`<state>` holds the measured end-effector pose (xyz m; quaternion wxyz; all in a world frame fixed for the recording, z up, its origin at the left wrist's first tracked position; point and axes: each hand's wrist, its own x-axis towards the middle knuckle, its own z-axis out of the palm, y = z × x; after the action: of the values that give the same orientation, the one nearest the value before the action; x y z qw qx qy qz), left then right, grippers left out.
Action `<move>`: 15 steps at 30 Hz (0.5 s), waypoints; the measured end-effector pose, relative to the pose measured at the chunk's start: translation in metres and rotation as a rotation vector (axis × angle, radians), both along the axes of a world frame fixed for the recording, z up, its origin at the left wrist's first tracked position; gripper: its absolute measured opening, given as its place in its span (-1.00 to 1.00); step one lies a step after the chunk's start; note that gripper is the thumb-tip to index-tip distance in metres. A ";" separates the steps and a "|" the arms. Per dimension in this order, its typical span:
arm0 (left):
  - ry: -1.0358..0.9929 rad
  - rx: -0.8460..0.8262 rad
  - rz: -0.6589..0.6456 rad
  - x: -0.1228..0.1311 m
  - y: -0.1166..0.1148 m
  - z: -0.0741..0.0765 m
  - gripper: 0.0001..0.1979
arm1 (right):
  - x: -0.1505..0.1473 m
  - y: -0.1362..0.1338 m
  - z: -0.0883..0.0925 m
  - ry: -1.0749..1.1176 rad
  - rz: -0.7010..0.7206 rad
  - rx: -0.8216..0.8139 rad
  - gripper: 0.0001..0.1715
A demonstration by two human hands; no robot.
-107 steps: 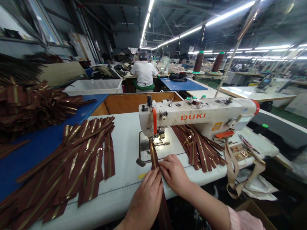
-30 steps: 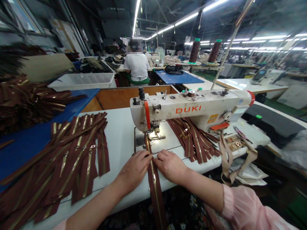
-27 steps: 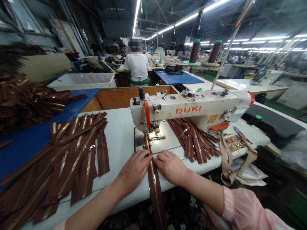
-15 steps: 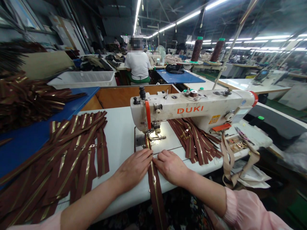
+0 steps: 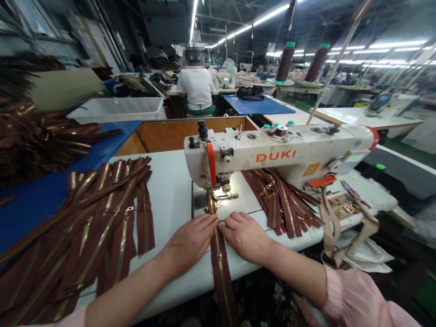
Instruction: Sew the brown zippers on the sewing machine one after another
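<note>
A long brown zipper strip [image 5: 222,277] with metal teeth runs from under the presser foot of the white sewing machine [image 5: 272,152] down over the table's front edge. My left hand [image 5: 190,238] pinches the strip's left side just in front of the needle area, palm down. On the other side my right hand [image 5: 245,238] has its fingers curled against the strip's right edge. The two hands nearly touch. Many brown zippers [image 5: 116,222] lie spread on the table to the left. Behind the needle, under the machine arm, more zippers [image 5: 286,204] are fanned out.
A heap of zippers [image 5: 41,141] covers part of the blue table [image 5: 44,200] at the left. Scissors and metal pieces lie in a tray [image 5: 344,206] at the right, with beige straps hanging beside it. A person [image 5: 195,88] sits ahead, facing away.
The view has shifted slightly, so the machine appears a little farther right. Both hands keep nearly the same place and grip on the strip.
</note>
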<state>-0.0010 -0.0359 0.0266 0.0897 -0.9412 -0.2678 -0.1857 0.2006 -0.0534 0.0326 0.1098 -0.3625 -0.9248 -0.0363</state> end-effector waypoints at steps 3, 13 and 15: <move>-0.012 -0.033 0.030 0.000 0.007 -0.002 -0.67 | -0.002 0.009 -0.001 0.008 0.003 0.013 -0.85; -0.008 -0.074 0.116 -0.001 0.031 -0.009 -0.63 | -0.011 0.042 0.000 0.023 -0.044 0.030 -0.84; -0.018 -0.057 0.144 -0.001 0.031 -0.011 -0.63 | -0.014 0.047 0.000 0.028 -0.066 0.030 -0.84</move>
<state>-0.0022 -0.0046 0.0156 0.0735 -0.9199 -0.3407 -0.1796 0.1871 -0.0067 0.0324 0.1267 -0.3917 -0.9100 -0.0490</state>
